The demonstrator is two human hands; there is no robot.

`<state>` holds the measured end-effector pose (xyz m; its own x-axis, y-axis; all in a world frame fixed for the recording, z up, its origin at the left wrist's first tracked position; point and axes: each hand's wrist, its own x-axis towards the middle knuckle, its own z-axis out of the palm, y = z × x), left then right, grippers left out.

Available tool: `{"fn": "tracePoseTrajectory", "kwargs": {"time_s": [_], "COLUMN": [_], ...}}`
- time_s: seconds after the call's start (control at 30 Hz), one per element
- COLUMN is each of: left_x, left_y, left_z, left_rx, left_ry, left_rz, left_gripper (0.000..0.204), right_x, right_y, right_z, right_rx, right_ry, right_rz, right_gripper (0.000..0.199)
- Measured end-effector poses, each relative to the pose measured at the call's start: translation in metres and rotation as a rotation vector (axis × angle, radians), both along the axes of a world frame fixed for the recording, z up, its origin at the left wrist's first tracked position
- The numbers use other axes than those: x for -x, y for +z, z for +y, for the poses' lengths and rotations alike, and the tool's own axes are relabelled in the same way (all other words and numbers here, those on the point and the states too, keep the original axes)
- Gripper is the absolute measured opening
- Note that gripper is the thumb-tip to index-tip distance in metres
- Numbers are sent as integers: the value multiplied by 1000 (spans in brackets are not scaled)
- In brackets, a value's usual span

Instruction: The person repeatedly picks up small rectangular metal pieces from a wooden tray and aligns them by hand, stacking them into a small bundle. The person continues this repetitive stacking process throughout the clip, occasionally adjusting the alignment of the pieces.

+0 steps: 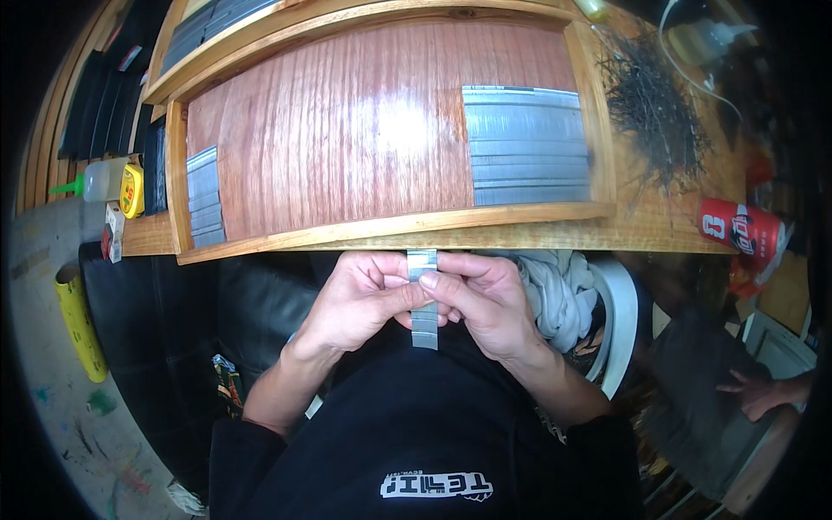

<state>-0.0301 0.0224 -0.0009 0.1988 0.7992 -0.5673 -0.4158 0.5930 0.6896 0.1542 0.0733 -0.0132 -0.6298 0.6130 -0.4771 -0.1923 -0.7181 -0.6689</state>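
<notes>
Between my two hands is a narrow grey segmented strip (425, 334), upright in the picture, with a shiny upper end. The fingers of my left hand (355, 299) are closed on its left side, the thumb pressed against its face. From the other side my right hand (487, 305) pinches the same strip, its thumb lying across the front. Both hands are just below the near edge of a shallow wooden tray (390, 229). In that tray, a wide block of grey strips (527, 147) lies at the right and a narrower stack of grey strips (204, 198) at the left.
Right of the tray lies a heap of thin dark strands (654, 108), with a red can (741, 232) near the table edge. A yellow container (132, 191) and a green-tipped bottle (97, 180) stand at the left. Another person's hand (758, 394) shows at lower right.
</notes>
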Motion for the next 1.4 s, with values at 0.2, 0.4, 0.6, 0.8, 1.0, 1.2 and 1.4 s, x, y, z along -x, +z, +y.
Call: {"fn": "tracePoseTrajectory", "kwargs": {"time_s": [0.2,0.4,0.6,0.8,1.0,1.2,1.4], "left_x": [5,7,7,-4,-13,-11,-11], "left_y": [-3,-2,5,0,0,3,3], "left_z": [-1,1,-2,-21,-27,-26,-27], "left_rx": [-7,-29,46,-19,-44,36,21], "left_ry": [-2,-33,-109,-102,-42,-84,-72], "left_rz": [-31,-20,-36,16,43,2,-40], "left_gripper": [13,14,17,14,12,17,17], "right_x": [7,8,0,-10,-9,-12,-13], "right_y": [-10,-12,-7,-4,-7,-7,-5], "right_z": [2,3,4,-1,-10,-10,-10], "right_rx": [-7,17,40,6,-36,-32,-36], "right_ry": [-51,-59,8,74,41,62,68], "right_rz": [40,52,48,-5,-3,27,14], "right_gripper": [13,11,13,13,14,14,15]}}
